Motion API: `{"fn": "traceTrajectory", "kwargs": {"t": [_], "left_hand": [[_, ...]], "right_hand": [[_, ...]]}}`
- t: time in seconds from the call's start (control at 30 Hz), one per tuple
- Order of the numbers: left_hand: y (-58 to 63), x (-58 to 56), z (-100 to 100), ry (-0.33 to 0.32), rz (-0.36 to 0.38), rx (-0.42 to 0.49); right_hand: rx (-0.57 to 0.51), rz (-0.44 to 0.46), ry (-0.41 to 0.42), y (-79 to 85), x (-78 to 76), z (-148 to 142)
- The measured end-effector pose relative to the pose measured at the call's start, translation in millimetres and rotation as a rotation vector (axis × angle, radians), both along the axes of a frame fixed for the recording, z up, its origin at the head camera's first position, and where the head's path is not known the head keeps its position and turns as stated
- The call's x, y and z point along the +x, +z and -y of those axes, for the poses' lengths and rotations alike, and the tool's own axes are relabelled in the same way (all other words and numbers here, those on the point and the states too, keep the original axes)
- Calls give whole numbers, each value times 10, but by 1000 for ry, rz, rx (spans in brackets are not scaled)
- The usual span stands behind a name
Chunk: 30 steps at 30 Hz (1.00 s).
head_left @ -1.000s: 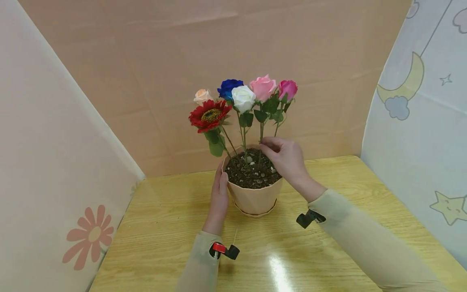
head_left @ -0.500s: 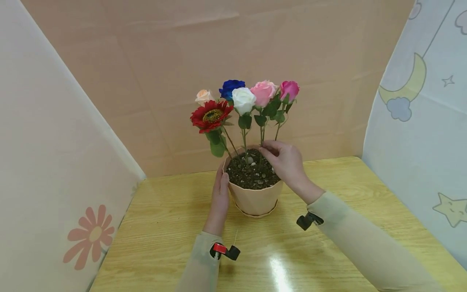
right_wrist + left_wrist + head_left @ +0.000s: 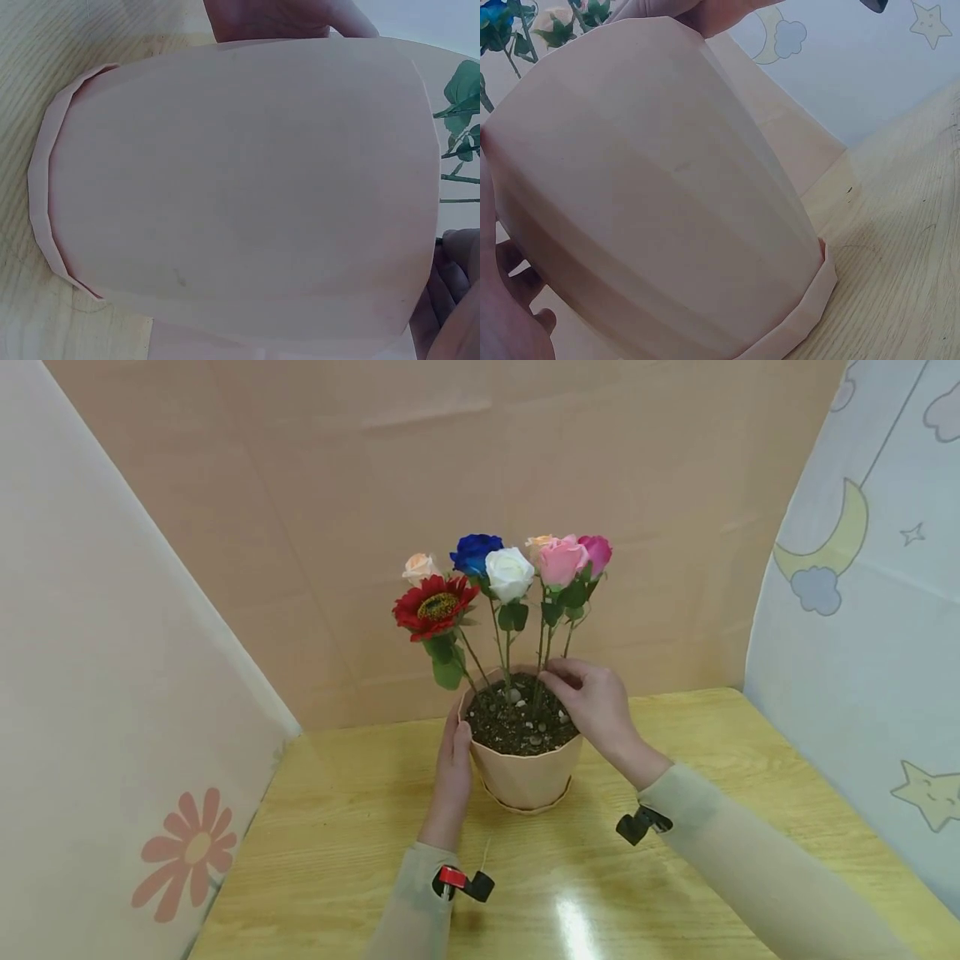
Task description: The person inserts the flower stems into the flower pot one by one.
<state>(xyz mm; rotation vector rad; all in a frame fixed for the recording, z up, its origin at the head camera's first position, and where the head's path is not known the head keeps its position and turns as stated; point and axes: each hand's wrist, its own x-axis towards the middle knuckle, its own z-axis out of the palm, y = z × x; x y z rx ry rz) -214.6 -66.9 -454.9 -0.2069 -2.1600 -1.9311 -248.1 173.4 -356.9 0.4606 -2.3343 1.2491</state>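
Note:
A peach-coloured flower pot [image 3: 525, 781] full of dark soil stands on the wooden table. My left hand [image 3: 453, 764] holds its left side, with fingers around the wall [image 3: 525, 281]. My right hand [image 3: 600, 702] pinches a stem low over the soil, apparently that of the pink rose [image 3: 562, 560]; the exact grip is partly hidden. Close to this rose stand a magenta rose [image 3: 597, 553] and a peach rose [image 3: 538, 545]. Further left are a white rose [image 3: 510, 574], a blue rose [image 3: 477, 553], a red daisy-like flower [image 3: 435, 607] and a pale peach rose [image 3: 420, 567].
Under the pot lies a matching saucer [image 3: 45, 191]. The table [image 3: 360, 860] ends at a plain peach cloth backdrop [image 3: 337, 527]. Patterned cloth walls stand at the left [image 3: 112, 693] and right [image 3: 847, 677]. Small pebbles [image 3: 514, 695] dot the soil.
The pink rose has sunk lower and shifted right, uncovering the peach rose behind it. My right hand has moved down with the stem. The left hand stays on the pot.

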Motion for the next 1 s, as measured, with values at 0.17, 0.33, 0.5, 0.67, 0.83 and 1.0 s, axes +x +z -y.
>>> {"fn": "traceTrajectory", "kwargs": {"t": [0.17, 0.33, 0.5, 0.67, 0.83, 1.0], "left_hand": [[1, -16, -16, 1, -25, -5], [-1, -47, -27, 9, -12, -5], [-10, -57, -47, 1, -15, 0], [-35, -67, -52, -13, -34, 8], [11, -84, -19, 12, -51, -2], [136, -78, 42, 24, -51, -63]], "right_hand": [[-29, 32, -10, -38, 15, -17], [-47, 40, -7, -24, 8, -35], [-44, 56, -20, -27, -5, -84], [-41, 62, -30, -37, 21, -155], [22, 22, -45, -57, 68, -236], [170, -85, -91, -96, 111, -343]]}}
